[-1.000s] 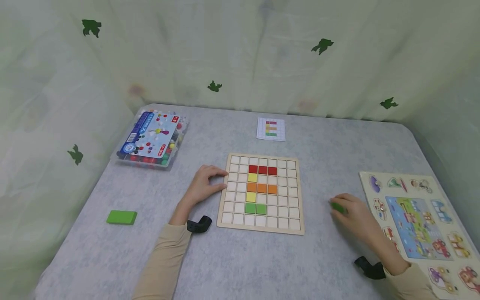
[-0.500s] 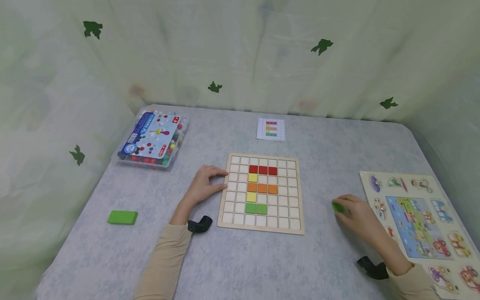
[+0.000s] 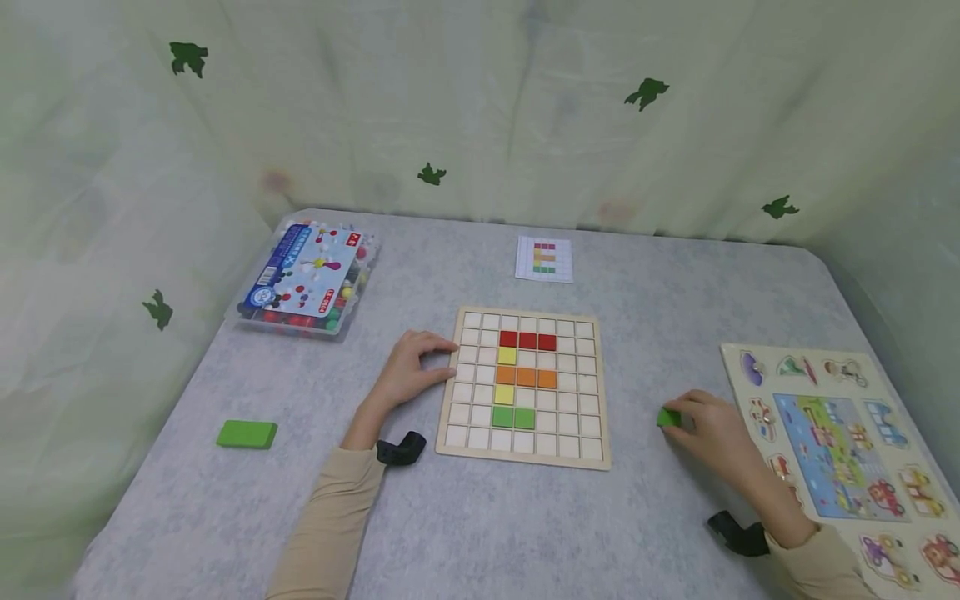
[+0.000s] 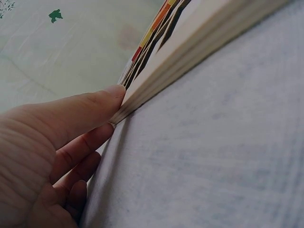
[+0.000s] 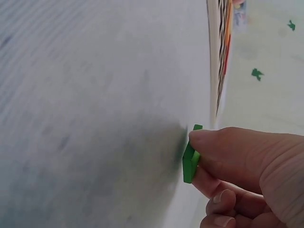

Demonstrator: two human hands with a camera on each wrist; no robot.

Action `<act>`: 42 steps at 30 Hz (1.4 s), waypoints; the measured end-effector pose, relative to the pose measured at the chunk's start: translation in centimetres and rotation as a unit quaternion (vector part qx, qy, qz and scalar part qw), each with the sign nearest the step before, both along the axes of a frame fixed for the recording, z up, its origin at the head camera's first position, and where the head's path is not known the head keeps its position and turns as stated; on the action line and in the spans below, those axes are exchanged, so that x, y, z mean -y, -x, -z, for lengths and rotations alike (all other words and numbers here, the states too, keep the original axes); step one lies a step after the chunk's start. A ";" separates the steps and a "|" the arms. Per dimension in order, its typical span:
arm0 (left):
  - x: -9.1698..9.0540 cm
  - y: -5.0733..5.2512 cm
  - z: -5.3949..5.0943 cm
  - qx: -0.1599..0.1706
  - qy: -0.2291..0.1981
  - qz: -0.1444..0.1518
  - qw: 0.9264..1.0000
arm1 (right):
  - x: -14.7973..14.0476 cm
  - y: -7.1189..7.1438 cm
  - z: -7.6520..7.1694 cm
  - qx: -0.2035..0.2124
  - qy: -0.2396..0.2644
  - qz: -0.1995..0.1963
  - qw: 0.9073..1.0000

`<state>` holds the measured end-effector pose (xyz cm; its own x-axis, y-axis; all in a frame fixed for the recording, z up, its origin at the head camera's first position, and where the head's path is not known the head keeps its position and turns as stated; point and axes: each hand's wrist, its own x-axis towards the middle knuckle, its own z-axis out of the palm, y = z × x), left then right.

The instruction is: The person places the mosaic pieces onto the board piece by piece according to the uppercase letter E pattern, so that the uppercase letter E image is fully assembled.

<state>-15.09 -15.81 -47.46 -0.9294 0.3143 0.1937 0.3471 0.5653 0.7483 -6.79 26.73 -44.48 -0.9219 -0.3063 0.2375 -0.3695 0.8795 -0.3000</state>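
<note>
A square wooden grid board [image 3: 603,400] lies mid-table, its cells holding red, yellow, orange and green square tiles, with a green tile [image 3: 524,418] ending the lowest coloured row. My left hand [image 3: 406,371] rests its thumb and fingertips against the board's left edge; in the left wrist view the thumb [image 4: 90,111] touches the pale wooden rim. To the right of the board, my right hand [image 3: 708,429] pinches a small green tile [image 5: 189,164] between thumb and fingers, just above or on the table; I cannot tell which. Part of the tile is hidden by the thumb.
A green rectangular block [image 3: 247,434] lies at the left. Behind it stands a clear plastic box [image 3: 303,279] of coloured balls. A small pattern card [image 3: 543,259] lies beyond the board. A picture puzzle board [image 3: 825,358] sits at the right, partly under the right forearm.
The green tile has turned in my right fingers and shows more of itself beyond them. The right hand has shifted only slightly; the left hand stays at the board's edge.
</note>
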 end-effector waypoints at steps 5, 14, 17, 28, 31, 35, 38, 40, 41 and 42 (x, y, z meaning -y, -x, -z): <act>0.0 -0.1 0.0 0.003 -0.002 0.000 1.000 | 1.6 0.1 -0.6 0.014 0.007 -0.010 1.000; -0.2 0.0 0.2 0.003 -0.004 0.001 1.000 | 5.0 0.5 -1.0 0.044 -0.007 -0.042 0.998; -0.2 0.1 0.4 0.009 -0.005 0.000 1.000 | 5.9 0.6 -0.9 0.047 0.006 -0.058 0.997; -0.3 0.1 0.4 0.018 -0.006 -0.001 1.000 | 9.1 1.0 -0.7 0.041 0.022 -0.103 0.994; -0.3 0.1 0.3 0.018 -0.003 -0.004 1.000 | 9.9 1.1 -0.6 0.030 0.029 -0.120 0.992; -0.2 0.2 0.2 0.022 -0.004 -0.007 1.000 | 11.0 1.1 -0.6 0.039 0.030 -0.128 0.991; -0.1 0.2 0.2 0.024 -0.004 -0.008 1.000 | 11.7 1.1 -0.6 0.054 0.026 -0.129 0.990; -0.1 0.3 0.2 0.024 -0.003 -0.008 1.000 | 12.1 1.1 -0.6 0.060 0.022 -0.130 0.989; 0.0 0.3 0.2 0.025 -0.003 -0.009 1.000 | 12.3 1.1 -0.5 0.060 0.020 -0.131 0.989; 0.0 0.2 0.2 0.025 -0.003 -0.009 1.000 | 12.4 1.1 -0.5 0.060 0.018 -0.132 0.989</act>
